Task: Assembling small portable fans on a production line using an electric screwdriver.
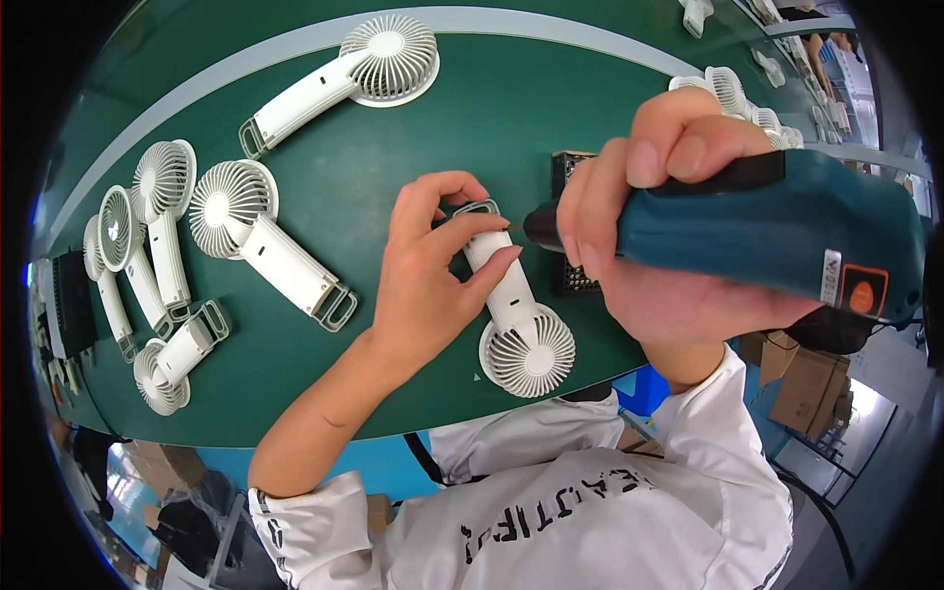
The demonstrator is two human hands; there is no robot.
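Observation:
A white handheld fan (515, 300) lies on the green table with its round grille toward me. My left hand (421, 280) grips the far end of its handle, thumb and fingers closed around the sides by the grey wire loop. In my right hand (629, 211) is a blue electric screwdriver (733, 231), held sideways with the fingers wrapped round its body. Its thin bit points left at the handle's end, close to my left fingertips. Whether the bit touches a screw is too small to tell.
Several more white fans lie at the left, among them one fan (295, 270) left of my hand and another (388, 64) at the far side. A black perforated tray (575, 278) sits partly behind the screwdriver. More fans (726, 90) stand at the far right, past a grey strip (551, 28).

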